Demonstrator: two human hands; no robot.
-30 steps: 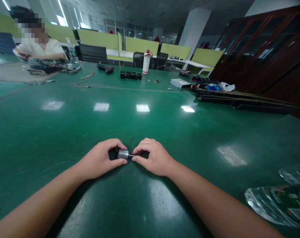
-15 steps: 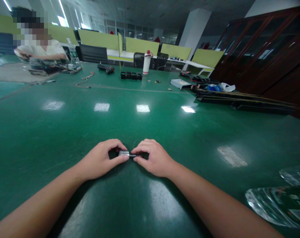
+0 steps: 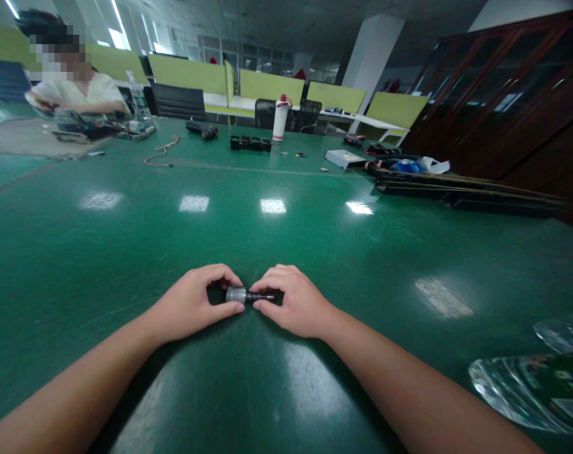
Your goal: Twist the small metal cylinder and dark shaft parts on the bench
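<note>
Both forearms come in from the lower corners and angle toward each other, with the left hand point(image 3: 185, 306) and the right hand point(image 3: 303, 304) low over the green tabletop point(image 3: 267, 243), fingertips nearly meeting. The left thumb and forefinger close on the two sides of a metal cylinder point(image 3: 236, 295), curved like a C. The right thumb and fingertips pinch the slim shaft point(image 3: 264, 296) that comes out of its right end (the other right fingers curl behind, partly hidden).

Half a second earlier the left thumb lies across the near side of the cylinder; now its tip is lower, at the near edge, and more of the silver wall shows. The shaft shows a bright tip in the hollow of the right hand, where it looks darker before. The wrists hardly change place.

The cylinder lies on its side, low at the tabletop in front of the person, smooth and dull silver. The shaft is dark, much narrower and ringed or stepped along its length; whether those rings are threads, I cannot tell. A clear plastic bottle point(image 3: 527, 384) lies well apart at the lower right.
</note>
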